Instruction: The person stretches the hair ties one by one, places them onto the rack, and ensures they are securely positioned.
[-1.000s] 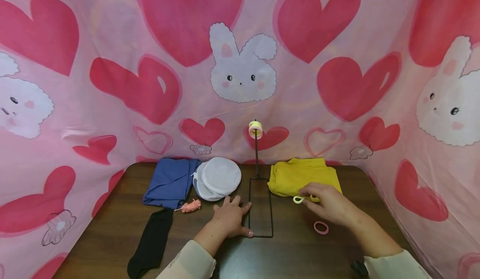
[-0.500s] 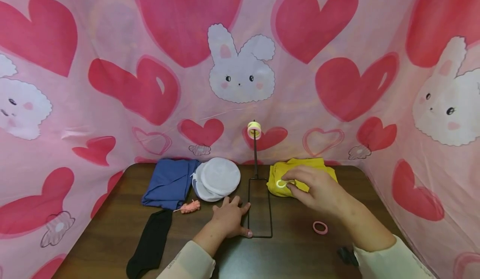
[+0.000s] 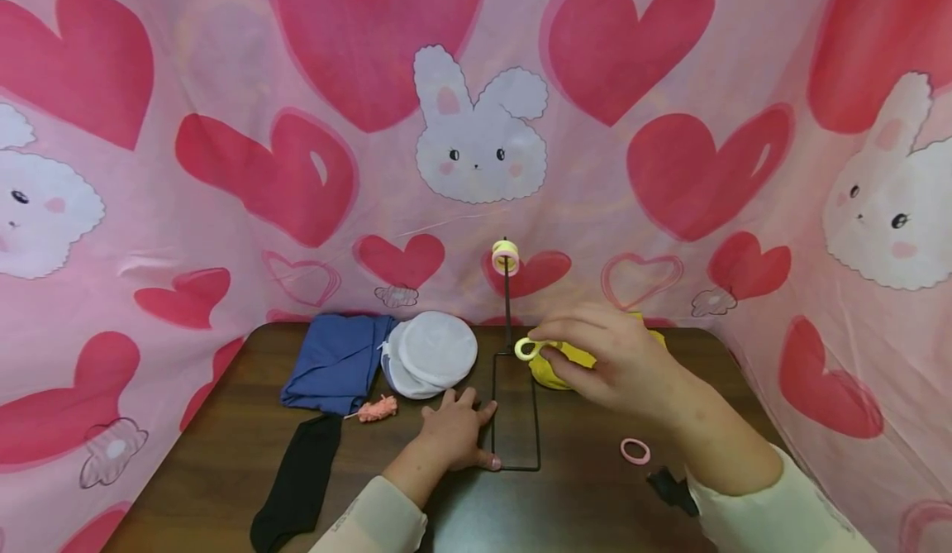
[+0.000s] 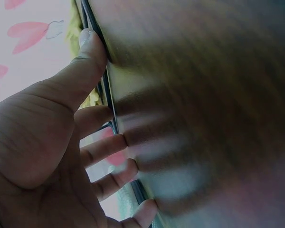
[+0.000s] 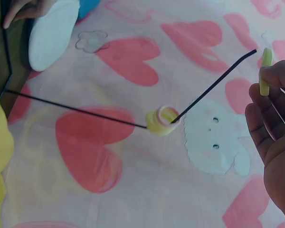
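Observation:
My right hand [image 3: 621, 359] pinches a pale yellow hair tie [image 3: 518, 350] between thumb and fingertips, right of a black wire stand [image 3: 538, 421]. In the right wrist view the hair tie [image 5: 266, 57] shows edge-on near the tip of the stand's bent arm [image 5: 213, 84], apart from it. Several yellow and pink hair ties [image 5: 154, 126] hang at the bend of that arm. With fingers spread, my left hand [image 3: 451, 435] rests on the table beside the stand's base, its thumb touching the near left corner. A pink hair tie [image 3: 636, 463] lies on the table at right.
Along the back lie folded blue cloth [image 3: 338, 363], a round white cloth item [image 3: 439, 350] and yellow cloth [image 3: 554, 371]. A coral bundle [image 3: 379, 409] and black sock [image 3: 297, 479] lie at left. A small black object [image 3: 672, 489] sits beside my right sleeve.
My right hand has moved left and slightly up with the yellow hair tie, from in front of the yellow cloth to near the stand's upright. My left hand stays in place.

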### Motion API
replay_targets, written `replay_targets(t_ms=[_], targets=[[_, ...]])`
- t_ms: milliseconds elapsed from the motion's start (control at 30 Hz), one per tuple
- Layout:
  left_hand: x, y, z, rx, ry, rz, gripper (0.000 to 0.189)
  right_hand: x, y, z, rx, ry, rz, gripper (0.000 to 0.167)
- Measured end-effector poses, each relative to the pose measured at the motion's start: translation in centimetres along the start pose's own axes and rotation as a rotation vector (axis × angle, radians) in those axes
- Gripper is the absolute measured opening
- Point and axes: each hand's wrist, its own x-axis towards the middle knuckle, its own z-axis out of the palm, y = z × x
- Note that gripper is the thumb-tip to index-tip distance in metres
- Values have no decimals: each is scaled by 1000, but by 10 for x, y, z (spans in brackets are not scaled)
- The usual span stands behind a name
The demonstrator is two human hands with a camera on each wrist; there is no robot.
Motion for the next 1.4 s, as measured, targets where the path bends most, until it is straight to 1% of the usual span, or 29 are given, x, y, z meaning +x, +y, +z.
replay_targets(t_ms=[67, 167, 400, 500, 600, 833, 933, 1067, 1233, 1400], targets=[[0, 0, 0, -3, -2, -1, 96, 5, -1, 1, 5, -2, -18, 29], [0, 0, -1, -4, -7, -2, 96, 9, -1, 4, 9, -23, -23, 27], [1, -1, 1, -2, -9, 2, 96, 11, 10, 11, 5, -73, 11, 19], [2, -1, 1, 0, -13, 1, 96, 12, 18, 13, 5, -78, 29, 24], [2, -1, 1, 4, -20, -1, 97, 14, 26, 17, 3, -76, 59, 31], [3, -1, 2, 1, -22, -1, 97, 20, 51, 31, -32, -58, 143, 30], [3, -1, 2, 2, -25, -1, 97, 22, 61, 37, -69, -53, 192, 32], [4, -1, 3, 4, -31, -3, 97, 24, 73, 45, -78, -35, 259, 34], [4, -1, 4, 1, -29, -5, 97, 26, 82, 52, -94, 2, 312, 34], [4, -1, 4, 1, -19, -6, 98, 22, 84, 52, -122, 2, 372, 35]])
